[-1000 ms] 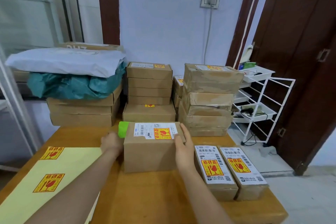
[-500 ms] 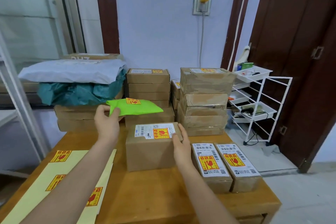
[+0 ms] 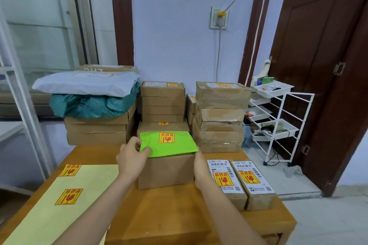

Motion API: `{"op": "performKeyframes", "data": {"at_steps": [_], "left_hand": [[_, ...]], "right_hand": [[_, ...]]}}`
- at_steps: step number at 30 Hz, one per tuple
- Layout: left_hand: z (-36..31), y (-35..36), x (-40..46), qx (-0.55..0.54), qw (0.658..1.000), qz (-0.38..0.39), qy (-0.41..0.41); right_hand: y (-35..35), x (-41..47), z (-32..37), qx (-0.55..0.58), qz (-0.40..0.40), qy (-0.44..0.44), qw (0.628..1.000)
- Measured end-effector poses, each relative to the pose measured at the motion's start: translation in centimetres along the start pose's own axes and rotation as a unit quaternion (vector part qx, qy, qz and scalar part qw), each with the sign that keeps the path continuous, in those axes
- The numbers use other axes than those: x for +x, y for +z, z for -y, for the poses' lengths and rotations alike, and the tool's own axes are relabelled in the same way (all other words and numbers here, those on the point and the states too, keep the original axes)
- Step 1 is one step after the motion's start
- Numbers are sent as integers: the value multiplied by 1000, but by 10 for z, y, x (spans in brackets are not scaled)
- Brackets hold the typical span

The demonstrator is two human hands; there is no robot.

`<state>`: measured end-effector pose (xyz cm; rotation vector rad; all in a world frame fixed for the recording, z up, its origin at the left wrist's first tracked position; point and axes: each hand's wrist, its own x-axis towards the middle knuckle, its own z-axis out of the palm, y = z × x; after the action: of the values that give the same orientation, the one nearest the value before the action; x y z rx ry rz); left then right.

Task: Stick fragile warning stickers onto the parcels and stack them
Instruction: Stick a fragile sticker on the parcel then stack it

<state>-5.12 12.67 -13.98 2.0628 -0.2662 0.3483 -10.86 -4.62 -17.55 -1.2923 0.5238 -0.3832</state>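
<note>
On the wooden table (image 3: 175, 215), green mailer (image 3: 169, 144) with fragile sticker (image 3: 166, 137) lies atop cardboard box (image 3: 166, 173); left hand (image 3: 132, 158) pinches mailer's left edge; right hand (image 3: 201, 169), fingers straight, flat against box's right side

This looks like a room in a home that is used for packing parcels. A wooden table (image 3: 179, 215) stands near a pale blue wall (image 3: 175, 26) with a plug socket (image 3: 218, 18) on it. Brown cardboard boxes (image 3: 220, 115) sit in tall piles at the back of the table, with soft mail bags (image 3: 85, 83) on top of one pile. A yellow sheet of warning stickers (image 3: 65, 201) lies on the table. A dark wooden door (image 3: 322, 65) is on the right, beside a small white rack (image 3: 278, 121) holding little things.
</note>
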Motion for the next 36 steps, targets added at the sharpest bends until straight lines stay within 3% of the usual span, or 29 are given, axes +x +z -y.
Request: {"op": "performKeyframes", "data": {"at_steps": [5, 12, 19, 25, 36], "left_hand": [[-2, -4, -3, 12, 1000, 7, -7], [20, -12, -23, -143, 989, -30, -32], [19, 7, -56, -260, 958, 43, -110], [38, 18, -57, -278, 955, 76, -67], [30, 28, 0, -333, 943, 4, -28]], "right_hand": [[-7, 1, -1, 29, -27, 23, 999], [-21, -13, -11, -51, -63, -84, 993], [-11, -23, -27, -72, -46, -98, 992], [-10, -29, -29, -54, -24, -130, 990], [-4, 8, -8, -52, -14, -216, 975]]}}
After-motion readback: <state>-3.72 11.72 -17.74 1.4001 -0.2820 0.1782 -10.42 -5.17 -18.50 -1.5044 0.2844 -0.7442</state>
